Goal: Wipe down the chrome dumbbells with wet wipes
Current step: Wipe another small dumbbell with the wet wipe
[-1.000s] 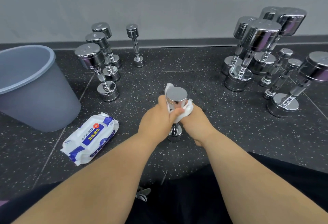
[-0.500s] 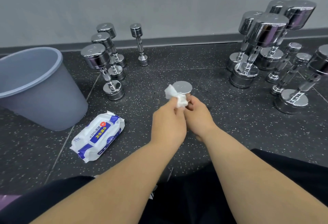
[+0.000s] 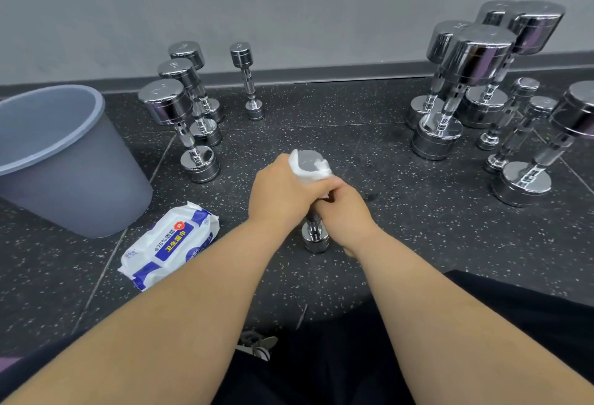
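Hands on one small dumbbell [image 3: 316, 239]
Left hand [image 3: 283, 192] wraps a white wipe [image 3: 313, 175] round its top; right hand [image 3: 348, 213] grips its bar. It stands upright on the floor [image 3: 418, 244]. Wipe pack [image 3: 170, 244] lies just left of it, grey bin [image 3: 80, 186] farther left.

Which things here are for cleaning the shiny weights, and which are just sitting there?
For the job: held dumbbell, wet wipe, wipes pack, left dumbbells, right dumbbells.
Just there: grey bin, perhaps for used wipes; shoe.
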{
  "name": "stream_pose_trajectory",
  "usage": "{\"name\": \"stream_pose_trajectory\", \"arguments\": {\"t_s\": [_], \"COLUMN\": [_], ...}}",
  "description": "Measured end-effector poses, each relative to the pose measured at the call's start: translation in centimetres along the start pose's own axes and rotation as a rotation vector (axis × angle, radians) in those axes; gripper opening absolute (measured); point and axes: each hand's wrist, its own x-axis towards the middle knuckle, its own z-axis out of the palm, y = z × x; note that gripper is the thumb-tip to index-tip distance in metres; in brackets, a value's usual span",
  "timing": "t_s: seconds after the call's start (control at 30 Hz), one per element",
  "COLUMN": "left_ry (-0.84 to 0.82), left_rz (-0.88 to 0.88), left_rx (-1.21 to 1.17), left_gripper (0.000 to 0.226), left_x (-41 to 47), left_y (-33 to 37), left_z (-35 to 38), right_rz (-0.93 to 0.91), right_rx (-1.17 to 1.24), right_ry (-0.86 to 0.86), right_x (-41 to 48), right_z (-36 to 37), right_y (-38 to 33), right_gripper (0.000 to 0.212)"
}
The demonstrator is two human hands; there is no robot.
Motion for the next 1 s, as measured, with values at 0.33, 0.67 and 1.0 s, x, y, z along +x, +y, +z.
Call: {"name": "stream_pose_trajectory", "arguments": {"t_s": [0.33, 0.67, 1.0], "left_ry": [-0.139, -0.263, -0.301], "left_rz": [0.069, -0.22, -0.296], "left_rx": [-0.163, -0.827, -0.758], "left_gripper": [0.018, 0.037, 0.032], "left_x": [0.8, 1.5, 0.8], "left_y": [-2.0, -0.5, -1.2], "left_z": [-2.0, -0.5, 0.4], "right_rz": [0.007, -0.023, 0.005], "right_rx": [0.229, 0.086, 0.061], "right_ry": [-0.035, -0.067, -0.031], "right_x": [0.5, 0.1, 0.3], "right_z": [-1.2, -0.2, -0.6], "right_y": [0.6, 0.5, 0.5], "right_gripper": [0.022, 0.016, 0.019]}}
